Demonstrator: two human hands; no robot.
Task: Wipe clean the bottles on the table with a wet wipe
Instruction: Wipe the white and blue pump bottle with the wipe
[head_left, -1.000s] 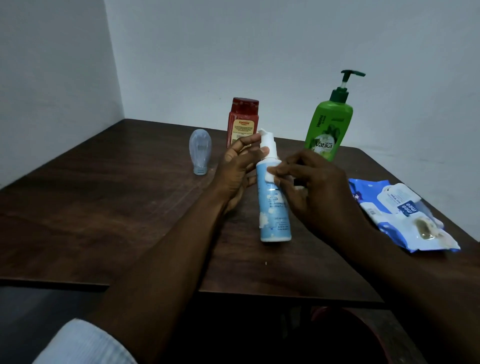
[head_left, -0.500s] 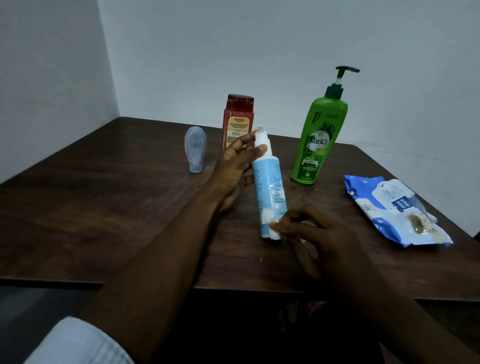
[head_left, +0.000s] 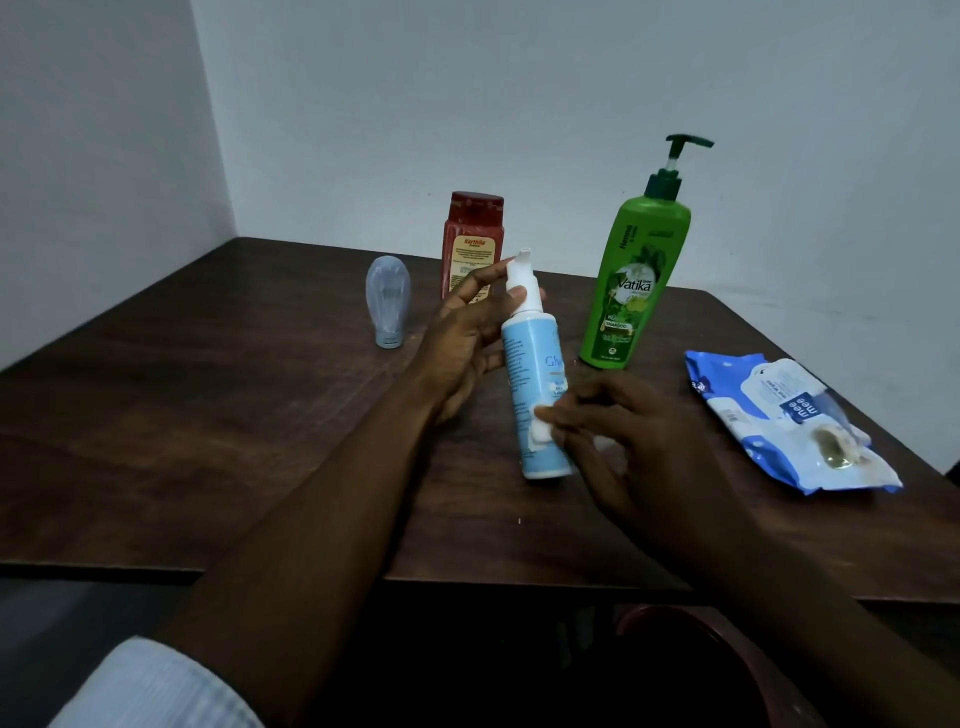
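- Now the left grip clasps the white pump neck of the blue-and-white bottle, which leans with its top toward 11 o'clock at the middle of the tabletop.
- Right grip pinches a small white wipe against the bottle's lower body.
- Green pump bottle stands upright at 1 o'clock from it, red bottle at 11 o'clock, small clear bottle at 10 o'clock.
- Wipe pack lies flat at 3 o'clock, near the tabletop's right edge.
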